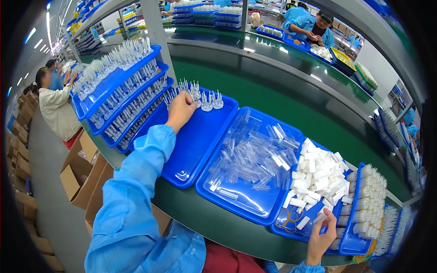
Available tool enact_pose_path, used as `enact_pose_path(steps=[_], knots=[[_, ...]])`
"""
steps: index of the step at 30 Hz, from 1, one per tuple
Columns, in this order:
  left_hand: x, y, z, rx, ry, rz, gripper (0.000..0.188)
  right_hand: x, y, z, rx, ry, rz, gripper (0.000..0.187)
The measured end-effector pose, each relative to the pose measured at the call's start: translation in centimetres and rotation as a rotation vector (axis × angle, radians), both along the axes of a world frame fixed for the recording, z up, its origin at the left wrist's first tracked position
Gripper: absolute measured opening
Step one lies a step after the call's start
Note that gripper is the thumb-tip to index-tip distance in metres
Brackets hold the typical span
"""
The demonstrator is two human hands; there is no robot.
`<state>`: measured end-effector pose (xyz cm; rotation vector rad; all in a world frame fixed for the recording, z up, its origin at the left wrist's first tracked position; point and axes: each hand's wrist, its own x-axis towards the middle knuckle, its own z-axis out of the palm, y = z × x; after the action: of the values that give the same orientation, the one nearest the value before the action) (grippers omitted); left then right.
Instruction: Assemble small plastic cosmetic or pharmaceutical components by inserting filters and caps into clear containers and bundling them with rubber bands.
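Note:
My left hand (181,110) reaches to the far end of a blue tray (184,159). Its fingers are closed among small white pieces with upright thin stems (207,101), hiding whatever they pinch. Low on the right, my right hand (322,234) holds a short translucent tube (320,218) between thumb and fingers. Just beyond that hand, white foam-like cylinders (318,175) lie heaped in another blue tray (275,229). Between my hands, a middle blue tray (246,207) holds a loose pile of clear plastic tubes (255,152).
Stacked blue trays (119,75) of stemmed pieces stand at the left. A tan rubber band (287,219) lies near the white cylinders. Rows of capped pieces (369,200) fill a tray at right. Behind runs a green conveyor belt (273,91); open cardboard boxes (79,170) sit below left. Other people work farther off.

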<state>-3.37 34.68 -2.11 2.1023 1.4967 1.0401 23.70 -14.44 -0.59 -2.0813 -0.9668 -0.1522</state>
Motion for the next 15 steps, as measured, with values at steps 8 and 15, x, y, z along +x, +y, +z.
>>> enact_pose_path(steps=[8, 15], knots=[[-6.1, -10.5, 4.6, -0.071, 0.328, -0.341, 0.021, -1.5, -0.8, 0.7, 0.052, 0.199, 0.001, 0.033], [-6.5, -11.3, 3.1, 0.101, 0.221, -0.423, 0.023, -4.6, 3.6, 2.4, 0.045, 0.263, 0.305, 0.026]])
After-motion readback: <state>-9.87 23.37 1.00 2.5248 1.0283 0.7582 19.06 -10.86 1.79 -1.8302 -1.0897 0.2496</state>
